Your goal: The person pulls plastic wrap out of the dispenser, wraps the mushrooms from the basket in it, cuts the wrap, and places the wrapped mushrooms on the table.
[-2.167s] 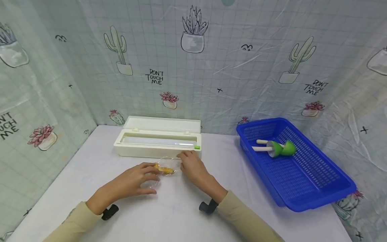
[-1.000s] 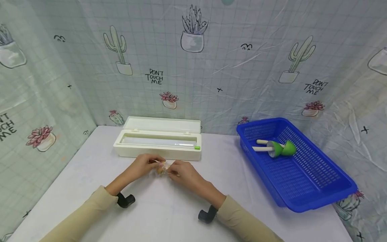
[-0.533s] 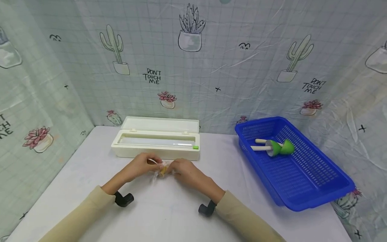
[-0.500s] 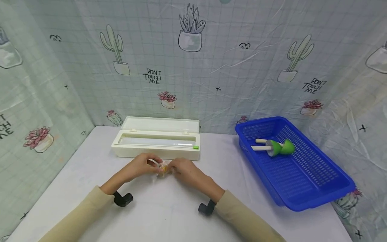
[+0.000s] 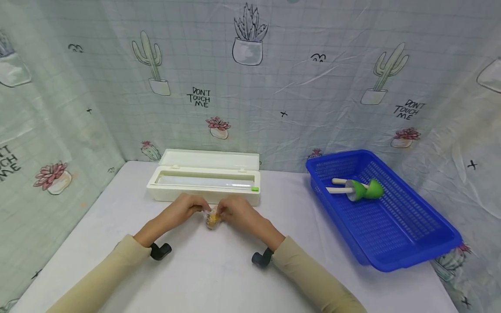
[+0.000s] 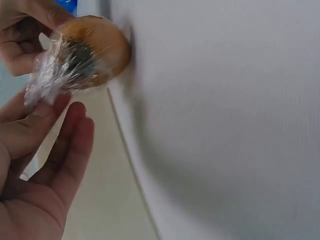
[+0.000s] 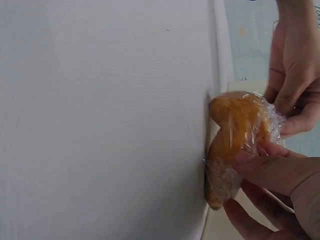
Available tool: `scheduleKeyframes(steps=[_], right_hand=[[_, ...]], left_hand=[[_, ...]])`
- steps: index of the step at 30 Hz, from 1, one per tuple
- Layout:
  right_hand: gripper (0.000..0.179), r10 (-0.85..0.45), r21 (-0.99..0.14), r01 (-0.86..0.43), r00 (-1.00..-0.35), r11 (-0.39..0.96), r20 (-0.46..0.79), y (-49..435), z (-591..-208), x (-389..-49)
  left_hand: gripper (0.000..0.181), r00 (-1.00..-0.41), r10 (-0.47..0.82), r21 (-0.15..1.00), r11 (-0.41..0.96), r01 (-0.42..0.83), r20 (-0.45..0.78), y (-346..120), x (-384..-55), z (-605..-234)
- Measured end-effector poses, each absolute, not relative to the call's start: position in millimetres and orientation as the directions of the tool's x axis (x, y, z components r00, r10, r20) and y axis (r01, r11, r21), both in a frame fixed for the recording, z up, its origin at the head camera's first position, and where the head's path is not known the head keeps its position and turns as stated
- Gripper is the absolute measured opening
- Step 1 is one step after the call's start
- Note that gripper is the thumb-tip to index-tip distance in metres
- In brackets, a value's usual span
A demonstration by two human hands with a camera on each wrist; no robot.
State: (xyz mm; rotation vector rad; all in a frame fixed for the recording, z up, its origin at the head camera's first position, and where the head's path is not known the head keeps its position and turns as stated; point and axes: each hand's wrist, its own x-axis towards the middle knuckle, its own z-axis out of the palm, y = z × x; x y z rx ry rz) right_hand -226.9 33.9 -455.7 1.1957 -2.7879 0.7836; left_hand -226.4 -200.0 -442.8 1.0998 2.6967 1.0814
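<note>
A golden-brown, curved piece that looks like bread (image 7: pixel 232 120) is wrapped in clear cling film (image 6: pixel 47 80), its surface partly veiled by crinkles. It stands near the white cloth, just in front of the white cling film dispenser (image 5: pixel 203 194), whose lid is raised. My left hand (image 5: pixel 182 211) pinches the gathered film between thumb and fingers; its other fingers extend loosely in the left wrist view. My right hand (image 5: pixel 238 213) pinches the film at the piece's other side, thumb against the wrapping. A dark patch (image 6: pixel 82 60) shows through the film.
A blue plastic basket (image 5: pixel 411 208) stands at the right, holding green-headed, pale-handled objects (image 5: pixel 358 190). The dispenser has a green slider (image 5: pixel 255 189) at its right end. Behind the table hangs a cactus-print cloth (image 5: pixel 297 82).
The yellowish piece lay flatter between spread hands at first. Both hands have come together, gathering the film round it, and it now hangs bundled between their fingertips.
</note>
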Motion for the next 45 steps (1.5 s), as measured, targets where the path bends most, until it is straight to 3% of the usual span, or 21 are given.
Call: scheduleKeyframes(steps=[5,11,16,25,31,35,37,42,45], right_hand=[[0.006,-0.724,-0.437,-0.703,-0.673,0.561,0.154,34,-451,-230],[0.006,-0.732,-0.413,-0.733,-0.652,0.540,0.200,38,-449,-228],[0.006,-0.733,-0.411,-0.756,-0.631,0.509,0.253,42,-453,-226],[0.005,-0.702,-0.483,-0.726,-0.657,0.489,0.276,47,-457,-221],[0.006,-0.705,-0.480,-0.729,-0.654,0.489,0.275,46,-457,-223],[0.005,-0.693,-0.497,-0.714,-0.668,0.493,0.272,46,-457,-223],[0.005,-0.674,-0.519,-0.694,-0.687,0.499,0.271,46,-458,-223],[0.008,-0.554,-0.616,-0.629,-0.757,0.475,0.345,51,-459,-221],[0.010,-0.499,-0.611,-0.660,-0.743,0.437,0.445,53,-458,-220]], left_hand=[[0.016,-0.830,0.533,0.760,0.469,0.450,0.163,-196,-229,-455],[0.014,-0.879,0.442,0.731,0.540,0.417,0.175,-183,-231,-462],[0.022,-0.896,0.406,0.709,0.578,0.405,0.181,-176,-230,-458],[0.025,-0.823,0.520,0.600,0.592,0.539,0.227,-182,-220,-447],[0.018,-0.819,0.561,0.516,0.668,0.536,0.123,-181,-206,-438],[0.047,-0.830,0.557,0.568,0.670,0.478,0.042,-176,-199,-443],[0.053,-0.846,0.532,0.627,0.646,0.435,0.040,-175,-198,-448],[0.049,-0.880,0.472,0.793,0.514,0.327,0.056,-178,-197,-459],[0.044,-0.892,0.450,0.875,0.419,0.241,0.030,-178,-197,-457]])
